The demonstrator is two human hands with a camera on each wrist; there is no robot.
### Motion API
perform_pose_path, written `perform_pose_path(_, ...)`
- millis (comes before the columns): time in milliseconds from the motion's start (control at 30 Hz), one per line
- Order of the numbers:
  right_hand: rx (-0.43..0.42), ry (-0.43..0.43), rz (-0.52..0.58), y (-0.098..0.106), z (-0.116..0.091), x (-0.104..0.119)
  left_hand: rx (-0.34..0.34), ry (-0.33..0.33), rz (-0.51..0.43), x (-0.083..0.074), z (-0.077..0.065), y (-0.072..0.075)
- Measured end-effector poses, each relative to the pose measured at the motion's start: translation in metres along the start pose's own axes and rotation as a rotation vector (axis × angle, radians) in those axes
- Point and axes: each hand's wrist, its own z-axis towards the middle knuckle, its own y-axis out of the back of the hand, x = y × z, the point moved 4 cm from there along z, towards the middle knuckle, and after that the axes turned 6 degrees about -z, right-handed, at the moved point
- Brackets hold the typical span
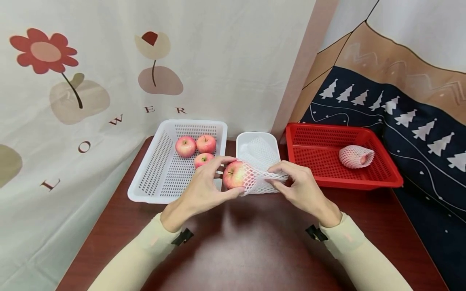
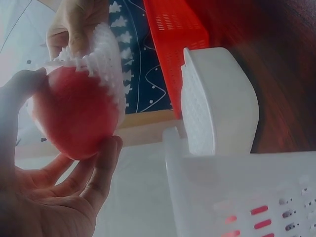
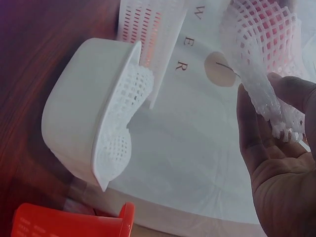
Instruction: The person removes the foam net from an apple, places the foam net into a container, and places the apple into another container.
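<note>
My left hand grips a red apple between thumb and fingers, above the table. A white foam fruit net covers the apple's right side, while its left side is bare. My right hand pinches the loose tail of that net. In the left wrist view the apple rests against the fingertips, with the net over its far end. The right wrist view shows the net stretched between the apple and the right thumb and fingers.
At left, a white basket holds three bare apples. Behind the hands stands a small white tub with more foam nets. A red basket at right contains one netted apple. A curtain hangs behind.
</note>
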Motion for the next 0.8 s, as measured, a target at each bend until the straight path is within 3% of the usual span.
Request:
perform_pose_path(200,-0.023,-0.041,-0.016,0.005,-0.001,-0.008,-0.025,0.047,0.028,0.000,-0.002,0.008)
perform_pose_path(533,-0.063,-0.120,-0.068,0.010,0.003,-0.025,-0.043,0.035,0.061,0.002,-0.002,0.023)
perform_pose_path(800,-0.041,-0.179,-0.096,0.005,0.008,-0.038,-0.046,0.039,0.073,0.004,-0.001,0.033)
